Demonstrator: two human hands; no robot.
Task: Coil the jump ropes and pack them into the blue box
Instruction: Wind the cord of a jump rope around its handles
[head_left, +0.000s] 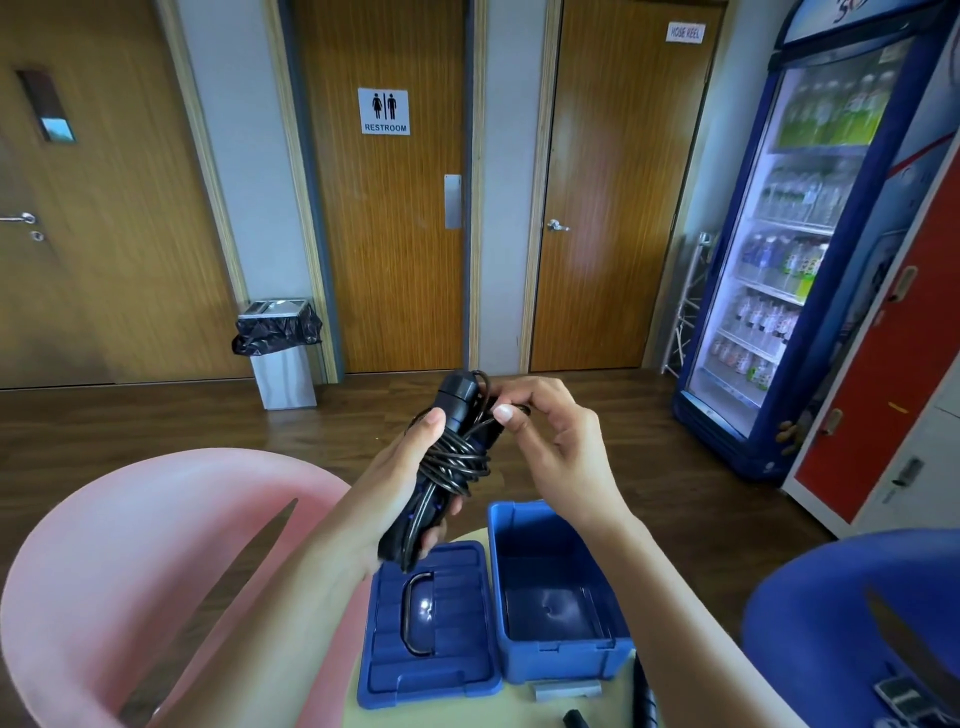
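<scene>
Left hand (402, 467) closed around the jump rope (452, 457) bundle at the handles; right hand (550, 441) pinches the loose cord end. Cord looks light, springy, likely to uncoil. Keep hold across the wraps going into the empty blue box (550, 592).

"RESTROOM" sign (383, 111) on middle door (387, 249); "HOSE REEL" label (685, 32) on right door (618, 208).

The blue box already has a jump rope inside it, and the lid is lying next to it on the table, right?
Not quite. The head view shows the blue box is empty inside. The jump rope is up in the air, gripped by the left hand while the right hand pinches its cord. The lid does lie next to the box on the table.
</scene>
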